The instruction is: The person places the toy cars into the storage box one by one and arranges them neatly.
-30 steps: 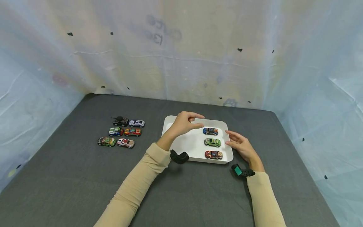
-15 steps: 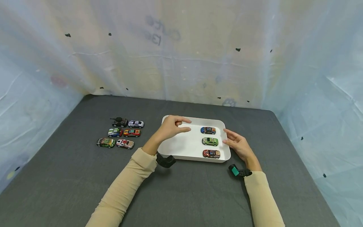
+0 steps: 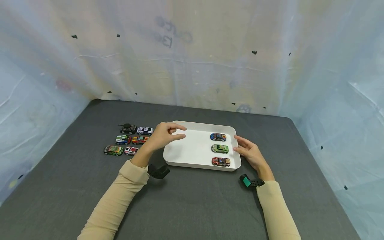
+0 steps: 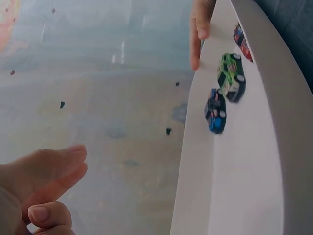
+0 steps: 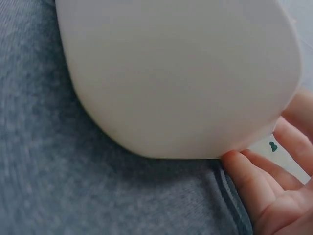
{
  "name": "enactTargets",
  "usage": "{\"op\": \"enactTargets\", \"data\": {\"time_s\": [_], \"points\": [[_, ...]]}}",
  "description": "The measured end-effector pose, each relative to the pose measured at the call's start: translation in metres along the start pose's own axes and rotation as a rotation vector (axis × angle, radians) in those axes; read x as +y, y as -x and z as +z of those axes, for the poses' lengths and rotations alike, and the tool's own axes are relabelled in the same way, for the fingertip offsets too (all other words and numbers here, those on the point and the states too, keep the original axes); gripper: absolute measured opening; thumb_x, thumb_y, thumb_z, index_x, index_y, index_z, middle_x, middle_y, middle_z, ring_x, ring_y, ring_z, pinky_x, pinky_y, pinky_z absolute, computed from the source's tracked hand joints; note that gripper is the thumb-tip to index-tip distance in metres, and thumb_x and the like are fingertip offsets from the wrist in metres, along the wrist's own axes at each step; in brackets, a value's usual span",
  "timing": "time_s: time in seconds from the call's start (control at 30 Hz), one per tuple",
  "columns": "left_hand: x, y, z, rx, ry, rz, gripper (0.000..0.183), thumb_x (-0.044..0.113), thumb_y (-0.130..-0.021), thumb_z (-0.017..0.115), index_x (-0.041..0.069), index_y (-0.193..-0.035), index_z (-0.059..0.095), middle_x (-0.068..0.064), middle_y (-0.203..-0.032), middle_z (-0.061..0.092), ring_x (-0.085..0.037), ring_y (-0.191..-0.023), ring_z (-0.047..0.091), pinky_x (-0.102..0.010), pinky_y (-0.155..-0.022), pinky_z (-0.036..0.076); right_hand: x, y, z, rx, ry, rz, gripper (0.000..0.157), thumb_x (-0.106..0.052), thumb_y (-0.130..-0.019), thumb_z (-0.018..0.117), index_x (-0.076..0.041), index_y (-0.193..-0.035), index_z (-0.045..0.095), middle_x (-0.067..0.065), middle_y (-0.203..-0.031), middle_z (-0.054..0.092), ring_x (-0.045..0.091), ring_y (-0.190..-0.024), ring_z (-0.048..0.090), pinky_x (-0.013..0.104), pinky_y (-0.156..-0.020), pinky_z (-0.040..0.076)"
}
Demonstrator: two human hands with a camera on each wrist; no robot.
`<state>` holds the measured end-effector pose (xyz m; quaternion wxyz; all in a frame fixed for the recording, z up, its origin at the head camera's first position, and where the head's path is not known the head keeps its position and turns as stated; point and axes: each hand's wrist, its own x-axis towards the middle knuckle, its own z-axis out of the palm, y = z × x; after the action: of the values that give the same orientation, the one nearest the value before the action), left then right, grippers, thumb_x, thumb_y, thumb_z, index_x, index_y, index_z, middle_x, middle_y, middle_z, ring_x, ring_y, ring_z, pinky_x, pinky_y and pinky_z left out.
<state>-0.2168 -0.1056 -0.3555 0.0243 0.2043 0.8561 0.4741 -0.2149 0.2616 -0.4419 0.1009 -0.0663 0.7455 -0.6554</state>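
A white tray [image 3: 192, 161] lies on the dark cloth with three toy cars near its right end. These are a blue one [image 3: 218, 137], a green one [image 3: 220, 148] and a red and black one [image 3: 221, 162]. My right hand [image 3: 250, 151] touches the tray's right wall; in the right wrist view the thumb [image 5: 244, 178] presses against it. Over the tray's left end hangs my left hand [image 3: 162, 136], thumb and forefinger apart and holding nothing. The left wrist view also shows the left hand [image 4: 44, 181] with nothing in its grasp.
Left of the tray, several toy vehicles stand in rows: a black one with a gun barrel [image 3: 128, 129], a white car [image 3: 145, 130], a green and orange car [image 3: 113, 150]. My left hand partly covers the nearest ones. Pale sheeting [image 3: 192, 66] surrounds the table.
My left hand has drawn back leftward from above the tray's middle to its left end. The tray, with its cars, has slid a little left, my right hand moving along with it.
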Motion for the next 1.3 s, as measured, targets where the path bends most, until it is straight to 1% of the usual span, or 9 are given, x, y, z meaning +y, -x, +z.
{"op": "enactTargets", "data": {"time_s": [0.27, 0.47, 0.63, 0.77, 0.87, 1.0, 1.1, 1.2, 1.3], "points": [[-0.016, 0.015, -0.016, -0.023, -0.035, -0.001, 0.029, 0.020, -0.088, 0.071, 0.008, -0.114, 0.071, 0.002, -0.062, 0.029, -0.009, -0.056, 0.024, -0.026, -0.058, 0.030, 0.003, -0.002, 0.000, 0.030, 0.041, 0.000, 0.064, -0.008, -0.091, 0.065, 0.005, -0.145, 0.035, 0.030, -0.148, 0.036, -0.010, -0.106, 0.058, 0.013, -0.082, 0.051], [-0.030, 0.026, -0.033, -0.077, -0.057, 0.043, 0.028, 0.021, -0.088, 0.070, 0.009, -0.114, 0.071, 0.001, -0.066, 0.032, -0.007, -0.058, 0.025, -0.025, -0.057, 0.030, 0.004, 0.002, -0.002, 0.049, 0.084, 0.002, 0.062, -0.011, -0.091, 0.066, 0.003, -0.144, 0.038, 0.022, -0.144, 0.044, -0.009, -0.107, 0.057, 0.012, -0.085, 0.050], [-0.043, 0.034, -0.052, -0.091, -0.089, 0.047, 0.028, 0.020, -0.088, 0.070, 0.009, -0.114, 0.071, 0.001, -0.067, 0.032, -0.007, -0.057, 0.025, -0.025, -0.056, 0.031, 0.003, 0.003, -0.003, 0.058, 0.088, 0.001, 0.061, -0.011, -0.091, 0.066, 0.003, -0.144, 0.039, 0.015, -0.138, 0.050, -0.008, -0.106, 0.057, 0.012, -0.084, 0.050], [-0.052, 0.038, -0.067, -0.104, -0.099, 0.034, 0.027, 0.021, -0.089, 0.069, 0.012, -0.115, 0.071, 0.002, -0.067, 0.035, -0.006, -0.055, 0.027, -0.025, -0.053, 0.033, 0.002, 0.003, -0.003, 0.054, 0.090, 0.009, 0.060, -0.011, -0.092, 0.065, 0.002, -0.144, 0.039, 0.020, -0.142, 0.046, -0.008, -0.107, 0.056, 0.011, -0.085, 0.049], [-0.059, 0.042, -0.076, -0.126, -0.118, 0.033, 0.028, 0.022, -0.090, 0.069, 0.011, -0.115, 0.071, 0.002, -0.067, 0.038, -0.006, -0.054, 0.028, -0.025, -0.052, 0.034, 0.001, 0.001, -0.002, 0.045, 0.084, 0.014, 0.061, -0.012, -0.092, 0.065, 0.002, -0.145, 0.038, 0.026, -0.147, 0.040, -0.008, -0.108, 0.055, 0.011, -0.085, 0.049], [-0.068, 0.045, -0.087, -0.133, -0.154, 0.050, 0.032, 0.022, -0.088, 0.070, 0.006, -0.115, 0.071, 0.002, -0.068, 0.042, -0.006, -0.055, 0.029, -0.026, -0.053, 0.034, 0.002, 0.001, -0.002, 0.047, 0.075, 0.016, 0.060, -0.011, -0.092, 0.064, 0.002, -0.145, 0.038, 0.028, -0.147, 0.038, -0.008, -0.107, 0.056, 0.012, -0.084, 0.050], [-0.074, 0.047, -0.093, -0.136, -0.189, 0.030, 0.034, 0.024, -0.086, 0.072, 0.006, -0.115, 0.071, 0.002, -0.069, 0.042, -0.006, -0.056, 0.031, -0.026, -0.054, 0.034, 0.002, 0.001, -0.003, 0.052, 0.075, 0.018, 0.061, -0.012, -0.092, 0.064, 0.002, -0.145, 0.038, 0.028, -0.146, 0.039, -0.008, -0.105, 0.057, 0.012, -0.083, 0.050], [-0.079, 0.050, -0.099, -0.154, -0.222, -0.017, 0.037, 0.027, -0.084, 0.075, 0.008, -0.116, 0.071, 0.001, -0.070, 0.042, -0.007, -0.056, 0.033, -0.026, -0.054, 0.035, 0.002, 0.001, -0.004, 0.052, 0.075, 0.021, 0.061, -0.013, -0.092, 0.064, 0.002, -0.145, 0.037, 0.028, -0.146, 0.039, -0.008, -0.105, 0.057, 0.012, -0.083, 0.050], [-0.084, 0.052, -0.106, -0.173, -0.265, -0.071, 0.041, 0.029, -0.082, 0.076, 0.011, -0.118, 0.070, -0.002, -0.077, 0.050, -0.007, -0.059, 0.034, -0.026, -0.056, 0.035, 0.002, 0.001, -0.004, 0.050, 0.071, 0.023, 0.062, -0.013, -0.093, 0.064, 0.001, -0.146, 0.036, 0.028, -0.147, 0.038, -0.008, -0.106, 0.056, 0.012, -0.083, 0.050]]}}
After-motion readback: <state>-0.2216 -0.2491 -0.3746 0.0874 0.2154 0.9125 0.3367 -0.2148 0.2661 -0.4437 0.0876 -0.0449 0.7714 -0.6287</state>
